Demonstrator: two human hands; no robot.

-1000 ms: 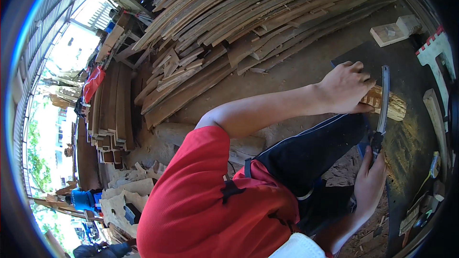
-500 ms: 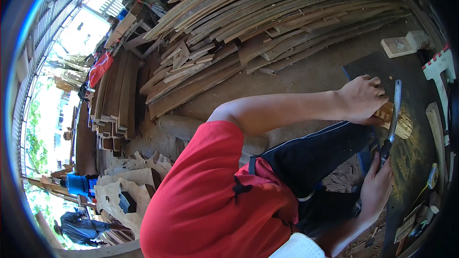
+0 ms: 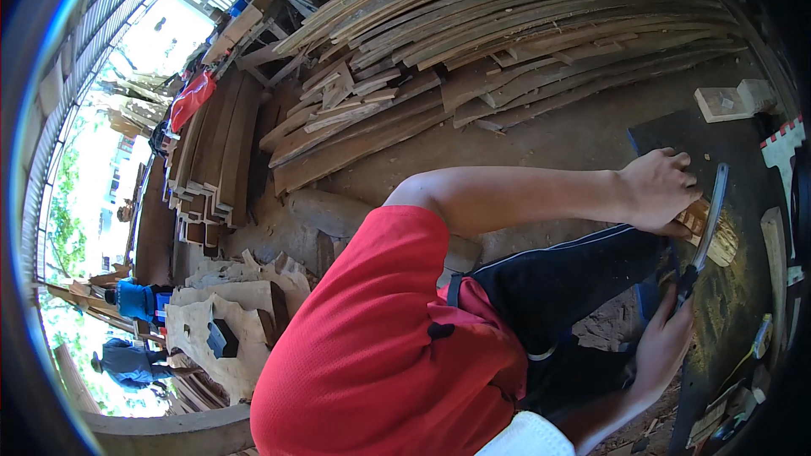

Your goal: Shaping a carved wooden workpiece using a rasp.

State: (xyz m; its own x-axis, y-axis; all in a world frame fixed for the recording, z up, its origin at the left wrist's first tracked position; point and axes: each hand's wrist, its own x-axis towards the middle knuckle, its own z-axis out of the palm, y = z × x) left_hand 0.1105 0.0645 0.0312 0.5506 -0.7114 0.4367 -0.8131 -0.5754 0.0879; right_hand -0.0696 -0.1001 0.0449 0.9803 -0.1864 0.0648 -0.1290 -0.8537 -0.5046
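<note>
My left hand (image 3: 661,190) is closed on a light brown wood block (image 3: 722,247), pressing it down on a dark work board (image 3: 667,135). Its rough, cut end sticks out past my fingers. Across the block lies a hand saw (image 3: 715,211) with a slim, slightly curved silver frame and a black grip. My right hand (image 3: 663,342) is wrapped around that grip, nearer the lower edge. The cutting edge itself is hidden from above. Yellowish sawdust (image 3: 722,308) covers the board beside the block.
On the board's far side stand a pale wood piece (image 3: 724,105) and a white, red-marked tool (image 3: 786,148). A wood strip (image 3: 773,253) and tape measure (image 3: 762,336) lie at the right. Stacked planks (image 3: 524,25) fill the background; a distant person (image 3: 131,363) stands lower left.
The whole view has shifted slightly, moving hands, saw and board down and right in the picture. Both grips are unchanged. The distant person has straightened up.
</note>
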